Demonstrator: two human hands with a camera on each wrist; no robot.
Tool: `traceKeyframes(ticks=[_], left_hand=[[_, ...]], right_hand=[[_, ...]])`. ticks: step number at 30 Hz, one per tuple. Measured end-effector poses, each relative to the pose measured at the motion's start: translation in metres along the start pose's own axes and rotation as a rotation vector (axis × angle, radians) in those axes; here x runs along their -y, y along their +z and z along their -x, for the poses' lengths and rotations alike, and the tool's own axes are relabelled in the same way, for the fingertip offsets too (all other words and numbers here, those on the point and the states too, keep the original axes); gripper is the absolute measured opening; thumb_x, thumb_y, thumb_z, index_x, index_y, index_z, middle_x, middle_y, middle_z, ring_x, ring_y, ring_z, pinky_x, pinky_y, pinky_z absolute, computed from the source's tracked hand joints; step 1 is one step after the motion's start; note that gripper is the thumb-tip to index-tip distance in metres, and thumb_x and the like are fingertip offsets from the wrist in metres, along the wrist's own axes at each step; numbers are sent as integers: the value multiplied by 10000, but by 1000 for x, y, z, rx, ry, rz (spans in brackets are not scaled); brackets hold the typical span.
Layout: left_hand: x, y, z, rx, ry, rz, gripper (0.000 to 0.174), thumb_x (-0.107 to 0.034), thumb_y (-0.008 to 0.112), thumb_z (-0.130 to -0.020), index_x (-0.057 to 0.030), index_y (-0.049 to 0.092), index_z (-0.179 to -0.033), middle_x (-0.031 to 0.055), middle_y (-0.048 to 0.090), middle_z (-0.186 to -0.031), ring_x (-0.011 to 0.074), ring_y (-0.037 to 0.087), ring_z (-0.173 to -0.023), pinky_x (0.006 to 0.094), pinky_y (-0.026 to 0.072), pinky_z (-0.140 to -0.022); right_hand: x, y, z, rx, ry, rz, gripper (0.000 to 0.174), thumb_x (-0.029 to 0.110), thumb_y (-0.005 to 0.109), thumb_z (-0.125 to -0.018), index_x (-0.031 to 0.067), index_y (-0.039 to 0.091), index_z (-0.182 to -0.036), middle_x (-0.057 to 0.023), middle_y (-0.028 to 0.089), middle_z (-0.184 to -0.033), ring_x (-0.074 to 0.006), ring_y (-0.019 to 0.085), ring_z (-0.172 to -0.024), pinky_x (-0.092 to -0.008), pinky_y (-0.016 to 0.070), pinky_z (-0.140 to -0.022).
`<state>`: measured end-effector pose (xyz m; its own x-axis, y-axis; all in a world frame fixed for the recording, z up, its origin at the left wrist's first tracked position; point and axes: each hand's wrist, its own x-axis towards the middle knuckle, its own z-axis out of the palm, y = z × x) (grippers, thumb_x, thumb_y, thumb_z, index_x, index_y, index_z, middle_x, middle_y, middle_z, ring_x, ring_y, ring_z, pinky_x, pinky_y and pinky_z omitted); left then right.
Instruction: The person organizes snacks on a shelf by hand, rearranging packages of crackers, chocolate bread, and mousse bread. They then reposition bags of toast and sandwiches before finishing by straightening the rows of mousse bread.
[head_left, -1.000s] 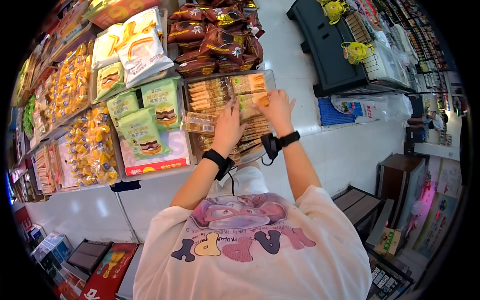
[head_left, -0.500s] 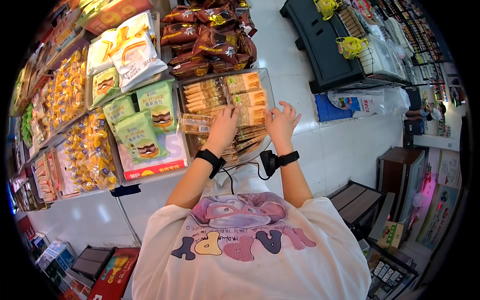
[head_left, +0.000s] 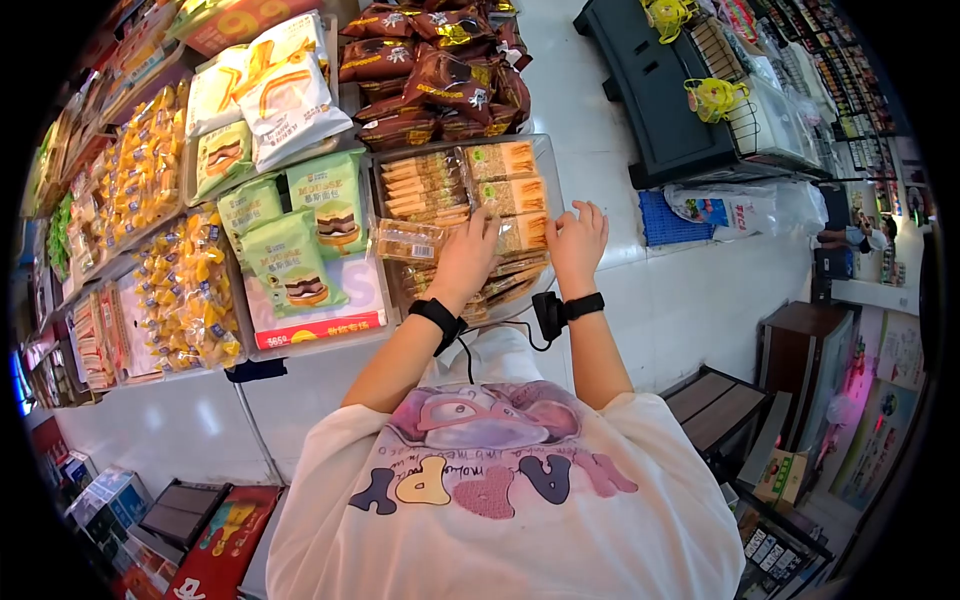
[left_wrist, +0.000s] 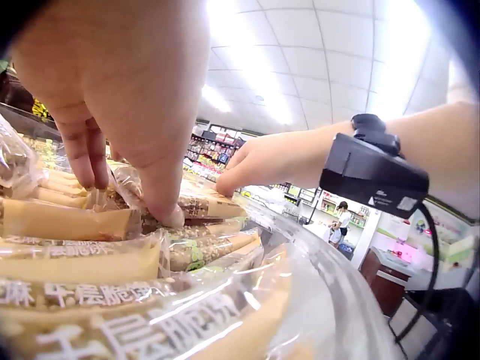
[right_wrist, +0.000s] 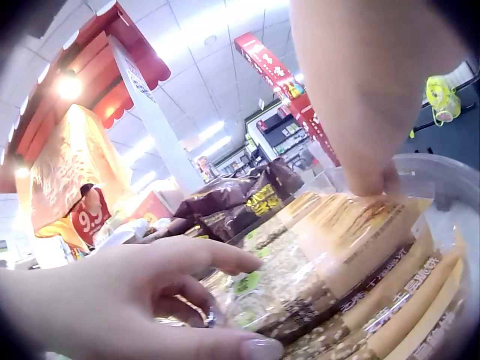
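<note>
Head view: the round lens border blacks out the corners and crops the outer shelving; a clear plastic tray point(head_left: 549, 172) holds sesame crisp packets point(head_left: 508, 190), those at the far end lying in two side-by-side columns, those nearer the person fanned and partly hidden by the left hand point(head_left: 468, 258); one flat labelled packet point(head_left: 410, 241) lies across the tray's left rim; the left fingertips rest on the packets, relaxed rather than clenched; the right hand point(head_left: 578, 242) is loosely open at the tray's right side, thumb side against the packet ends; to the left, another container holds green MOUSSE bread bags point(head_left: 290, 258) above a red-edged card, and further left lie yellow-wrapped sweets point(head_left: 185, 290); brown snack bags point(head_left: 450, 78) are piled beyond the tray, the pile cut off at the top edge. Left wrist view: the left hand fills the upper left, its bent fingertips down among the packets, some tips hidden by wrapping; whether any is pinched cannot be told; glare on the film obscures part of the nearest print; the right thumb touches the far packet ends, its other fingers hard to make out. Right wrist view: the right hand is cropped above, fingertips down at the packet ends, their contact partly hidden; the left forefinger and thumb lie spread over the green-labelled packets, the remaining fingers shadowed beneath the palm.
</note>
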<state>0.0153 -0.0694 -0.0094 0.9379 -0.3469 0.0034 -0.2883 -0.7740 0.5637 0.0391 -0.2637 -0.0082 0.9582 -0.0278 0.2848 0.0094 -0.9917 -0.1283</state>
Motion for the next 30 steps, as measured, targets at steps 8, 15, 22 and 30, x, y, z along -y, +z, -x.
traceKeyframes(ticks=[8,15,22,30], left_hand=[[29,-56,25,-154,-12,-354,720,-292,786,-689,-102,491,-1318,157,479,-1310,331,417,-1271,476,294,-1089],[78,-81,33,166,43,-465,562,-259,717,-706,-97,571,-1224,102,606,-1070,282,543,-1113,404,373,-1034],[64,-111,54,444,-59,292,454,-341,646,-811,-24,588,-1132,168,625,-946,310,619,-863,399,499,-744],[33,-44,16,613,61,850,473,-288,627,-889,-2,513,-1247,64,609,-1067,130,575,-908,312,504,-753]], right_hand=[[-2,-24,13,-114,28,-247,217,116,659,-770,53,572,-959,-147,547,-1116,-347,471,-1124,-467,375,-968],[-1,-38,43,-100,25,-297,229,94,630,-793,57,585,-1014,-158,541,-1136,-367,458,-1137,-457,378,-972],[21,-60,41,290,107,-939,360,182,662,-858,26,558,-1164,-138,601,-1107,-271,602,-967,-367,480,-852],[18,-40,57,653,327,-1238,379,235,700,-860,-5,582,-1129,-66,652,-903,-111,587,-793,-249,486,-703]])
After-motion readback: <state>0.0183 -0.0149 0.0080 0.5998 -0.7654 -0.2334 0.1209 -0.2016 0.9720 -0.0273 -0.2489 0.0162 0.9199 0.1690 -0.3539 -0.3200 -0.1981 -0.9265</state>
